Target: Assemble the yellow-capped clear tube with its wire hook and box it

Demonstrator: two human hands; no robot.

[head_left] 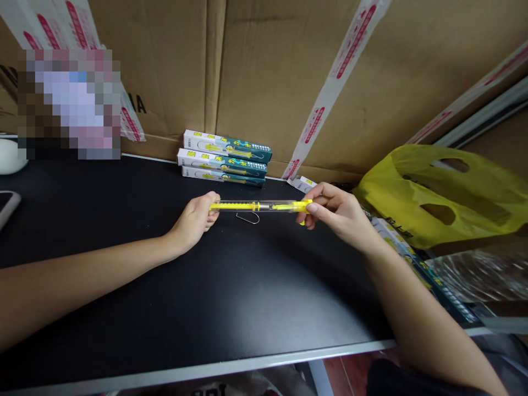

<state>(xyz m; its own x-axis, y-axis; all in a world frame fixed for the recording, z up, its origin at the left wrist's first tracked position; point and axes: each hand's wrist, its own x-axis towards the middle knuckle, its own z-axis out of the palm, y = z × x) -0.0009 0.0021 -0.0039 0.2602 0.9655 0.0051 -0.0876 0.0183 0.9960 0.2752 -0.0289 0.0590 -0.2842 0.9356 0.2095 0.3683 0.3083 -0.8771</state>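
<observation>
A clear tube with yellow parts (264, 206), like a spring scale, is held level above the black table (231, 297). My left hand (195, 223) is wrapped round its left end. At the right end, the thumb and fingers of my right hand (336, 214) pinch the yellow cap. Just below the tube's middle a bent metal hook (248, 219) shows; whether it is joined to the tube I cannot tell. Behind the tube, several printed boxes (225, 159) are stacked against the cardboard. Another small box (303, 184) lies partly hidden behind my right hand.
A yellow plastic bag (412, 187) lies at the right, with more printed boxes (433, 275) and clear plastic wrap (482, 272) below it. Large cardboard (264, 71) stands along the back. A white rounded object (11, 157) and a phone-like object (8, 206) are at the left edge.
</observation>
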